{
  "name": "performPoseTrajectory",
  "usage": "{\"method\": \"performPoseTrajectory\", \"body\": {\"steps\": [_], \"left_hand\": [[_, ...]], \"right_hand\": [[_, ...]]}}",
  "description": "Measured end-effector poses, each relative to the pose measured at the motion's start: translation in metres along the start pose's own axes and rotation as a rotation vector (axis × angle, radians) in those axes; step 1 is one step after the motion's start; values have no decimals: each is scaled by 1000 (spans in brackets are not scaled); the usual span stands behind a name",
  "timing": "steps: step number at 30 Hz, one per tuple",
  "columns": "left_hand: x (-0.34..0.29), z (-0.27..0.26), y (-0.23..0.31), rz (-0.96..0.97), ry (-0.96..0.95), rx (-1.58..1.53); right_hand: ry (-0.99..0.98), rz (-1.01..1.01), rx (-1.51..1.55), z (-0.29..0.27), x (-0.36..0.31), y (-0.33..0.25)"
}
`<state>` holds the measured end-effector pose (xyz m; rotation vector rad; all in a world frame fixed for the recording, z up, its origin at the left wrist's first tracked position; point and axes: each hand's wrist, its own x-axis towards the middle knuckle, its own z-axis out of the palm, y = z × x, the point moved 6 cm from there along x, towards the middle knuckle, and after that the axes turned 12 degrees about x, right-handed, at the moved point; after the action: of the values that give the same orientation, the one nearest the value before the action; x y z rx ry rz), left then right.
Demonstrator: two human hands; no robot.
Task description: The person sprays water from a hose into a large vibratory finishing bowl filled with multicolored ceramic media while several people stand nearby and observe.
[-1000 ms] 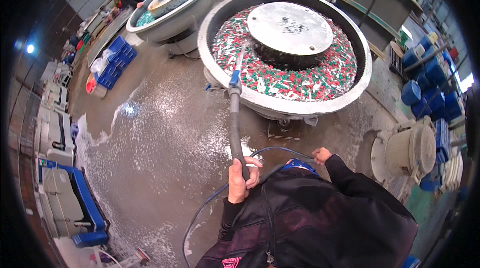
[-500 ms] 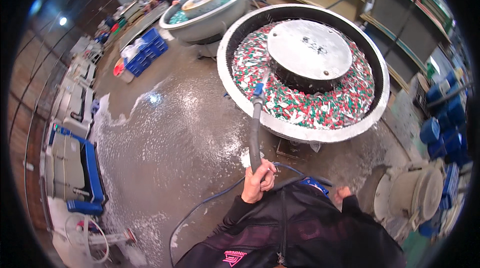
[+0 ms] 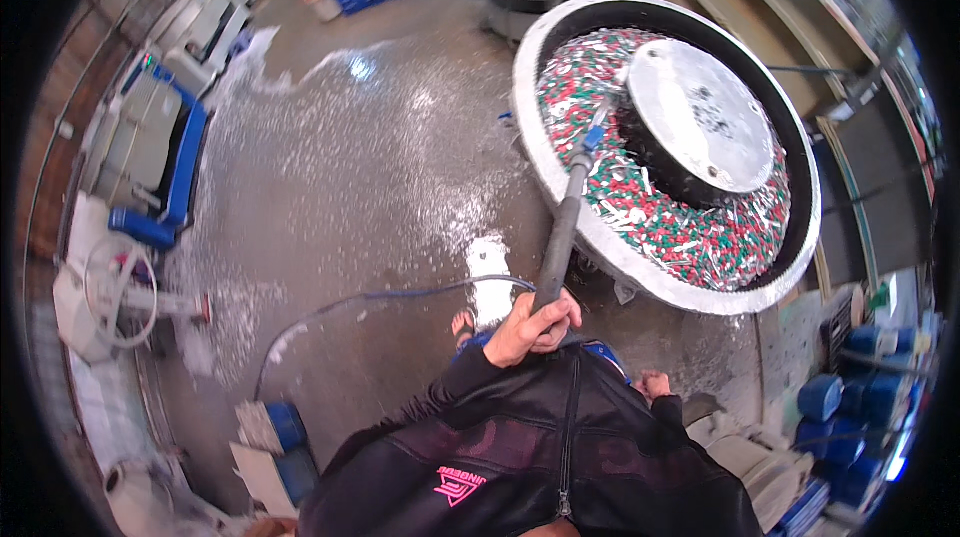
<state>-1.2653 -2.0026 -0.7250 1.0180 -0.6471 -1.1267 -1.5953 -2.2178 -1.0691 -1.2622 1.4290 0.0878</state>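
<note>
Spray lance (image 3: 562, 222) in left hand (image 3: 535, 329), nozzle up toward round tub (image 3: 560, 207).

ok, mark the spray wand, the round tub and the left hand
spray wand (image 3: 562, 227), head view, middle of its grey shaft
round tub (image 3: 528, 152), head view, pale left rim
left hand (image 3: 535, 330), head view, back of the hand

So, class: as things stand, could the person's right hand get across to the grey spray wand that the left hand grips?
Probably yes. The right hand hangs free beside the dark jacket, holding nothing, and the left hand grips the wand just across the chest. Nothing lies between them.
</note>
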Motion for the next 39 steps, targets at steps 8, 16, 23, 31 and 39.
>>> {"method": "performPoseTrajectory", "body": {"steps": [8, 16, 23, 31, 39], "left_hand": [[-17, -30, 6, -39, -17, 19], [-34, -89, 33, -13, 4, 104], [-5, -121, 68, -38, -173, -2], [35, -111, 81, -41, -272, -171], [84, -122, 86, 18, -284, -39]], "right_hand": [[-217, -26, 89, 81, 9, -69], [-78, -929, 216, 206, -154, -246], [-207, -1072, 425, 272, -267, -362], [-199, -873, 287, 291, -277, -355], [-220, -889, 259, 291, -244, -412]]}}
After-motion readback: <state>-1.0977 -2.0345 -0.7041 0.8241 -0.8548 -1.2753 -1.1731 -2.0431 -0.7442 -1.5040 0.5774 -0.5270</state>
